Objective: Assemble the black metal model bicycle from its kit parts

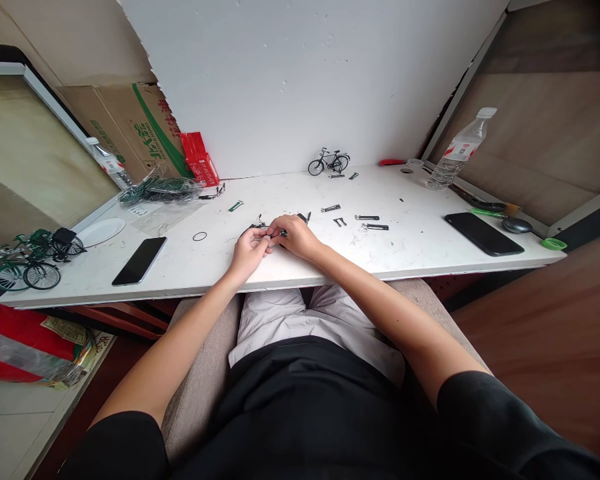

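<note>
My left hand [250, 249] and my right hand [296, 235] meet just above the white table, fingertips pinched close together. Between them is a small dark model bicycle part [259, 226], mostly covered by the fingers. A short black piece [305, 217] shows just beyond my right hand. To the right lie several small black model parts, among them a slim one [331, 208] and a longer one [367, 217]. Left of my left hand is a thin black ring [199, 236]. A finished-looking black model bicycle [329, 162] stands upright at the back.
Green and black model bicycles [41, 259] stand at the left edge. Nearby are a phone [140, 261], a white plate [100, 231], bagged parts [163, 190] and a red box [200, 160]. On the right are another phone [484, 233] and a water bottle [461, 152].
</note>
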A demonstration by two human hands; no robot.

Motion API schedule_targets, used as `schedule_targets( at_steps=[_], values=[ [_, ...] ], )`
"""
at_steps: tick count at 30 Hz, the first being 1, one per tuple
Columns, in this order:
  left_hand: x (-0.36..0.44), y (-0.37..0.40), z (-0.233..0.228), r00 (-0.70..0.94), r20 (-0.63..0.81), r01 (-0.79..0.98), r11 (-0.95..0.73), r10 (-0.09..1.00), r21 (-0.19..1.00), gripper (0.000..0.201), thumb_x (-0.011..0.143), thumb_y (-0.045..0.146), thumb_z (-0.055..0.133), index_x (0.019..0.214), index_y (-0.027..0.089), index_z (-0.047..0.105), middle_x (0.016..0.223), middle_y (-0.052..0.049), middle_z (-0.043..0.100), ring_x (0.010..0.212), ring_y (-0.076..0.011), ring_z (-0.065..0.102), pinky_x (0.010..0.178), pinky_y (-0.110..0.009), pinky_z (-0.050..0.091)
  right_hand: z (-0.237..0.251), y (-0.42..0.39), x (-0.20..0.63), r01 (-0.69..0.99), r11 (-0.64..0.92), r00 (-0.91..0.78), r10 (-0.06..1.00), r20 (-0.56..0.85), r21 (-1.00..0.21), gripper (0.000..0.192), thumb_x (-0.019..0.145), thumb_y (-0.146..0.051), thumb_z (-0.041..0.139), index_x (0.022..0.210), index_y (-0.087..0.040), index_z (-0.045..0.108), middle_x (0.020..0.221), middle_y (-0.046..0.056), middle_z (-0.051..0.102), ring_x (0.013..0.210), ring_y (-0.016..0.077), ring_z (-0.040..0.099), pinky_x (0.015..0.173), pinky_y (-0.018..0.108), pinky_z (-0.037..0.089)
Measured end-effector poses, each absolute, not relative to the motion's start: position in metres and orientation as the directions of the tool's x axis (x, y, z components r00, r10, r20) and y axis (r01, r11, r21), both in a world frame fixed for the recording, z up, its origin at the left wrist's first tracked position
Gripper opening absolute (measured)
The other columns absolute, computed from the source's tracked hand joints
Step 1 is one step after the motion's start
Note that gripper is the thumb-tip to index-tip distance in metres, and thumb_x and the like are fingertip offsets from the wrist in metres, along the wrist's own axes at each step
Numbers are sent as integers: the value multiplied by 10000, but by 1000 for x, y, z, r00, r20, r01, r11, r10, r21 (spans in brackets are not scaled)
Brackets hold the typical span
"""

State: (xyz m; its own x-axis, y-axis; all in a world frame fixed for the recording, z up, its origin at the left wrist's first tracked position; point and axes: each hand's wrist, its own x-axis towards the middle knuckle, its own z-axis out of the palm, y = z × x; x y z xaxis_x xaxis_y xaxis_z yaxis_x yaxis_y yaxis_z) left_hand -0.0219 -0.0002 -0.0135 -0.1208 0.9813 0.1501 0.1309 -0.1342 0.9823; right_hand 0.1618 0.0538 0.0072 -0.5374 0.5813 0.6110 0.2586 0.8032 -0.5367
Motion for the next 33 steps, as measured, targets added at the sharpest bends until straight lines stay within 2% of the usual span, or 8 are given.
schedule_targets(
  at_steps=[8, 16, 21, 24, 29, 33],
  values=[
    [-20, -1, -9, -132, 150, 101, -137, 980, 985, 162, 960, 262, 730, 1071, 152, 688, 923, -61, 785, 654, -123, 726, 597, -228, 508, 6, 53, 162, 286, 807, -519, 584, 624, -517, 163, 906, -63, 707, 977, -204, 750, 957, 35, 831, 936, 243, 763, 988, 400, 455],
    [-23, 0, -14, -125, 184, 94, -173, 975, 980, 155, 965, 247, 743, 1076, 153, 689, 1052, -87, 777, 678, -116, 732, 592, -225, 521, 4, 54, 161, 238, 840, -495, 536, 684, -487, 194, 963, -76, 583, 979, -204, 728, 1011, 79, 753, 922, 234, 696, 854, 356, 521],
    [-22, 1, -14, -130, 184, 83, -175, 974, 981, 146, 975, 235, 734, 1080, 150, 677, 1012, -80, 766, 673, -120, 732, 591, -230, 524, 4, 53, 160, 234, 843, -485, 533, 693, -485, 100, 999, -148, 629, 985, -199, 713, 1032, 86, 707, 904, 224, 674, 834, 356, 531],
    [-22, 0, -13, -132, 184, 76, -175, 974, 982, 143, 974, 226, 728, 1080, 150, 672, 1029, -84, 767, 677, -119, 732, 595, -233, 527, 4, 54, 159, 261, 843, -481, 536, 694, -470, 112, 1016, -151, 600, 994, -206, 695, 1012, 88, 719, 931, 238, 664, 854, 374, 527],
    [-20, -2, -11, -139, 187, 79, -177, 972, 981, 158, 963, 228, 733, 1081, 161, 652, 1061, -83, 758, 685, -113, 731, 591, -227, 524, 2, 57, 158, 294, 843, -444, 537, 717, -450, 178, 1059, -155, 500, 1102, -212, 663, 1042, 101, 743, 976, 254, 663, 895, 403, 517],
    [-20, -2, -11, -147, 186, 83, -175, 972, 981, 199, 965, 198, 708, 1138, 182, 612, 1034, -53, 749, 677, -107, 734, 582, -212, 510, 0, 57, 158, 327, 817, -412, 575, 707, -474, 165, 1060, -189, 520, 1170, -209, 641, 1034, 96, 738, 954, 250, 676, 876, 396, 515]
  ],
)
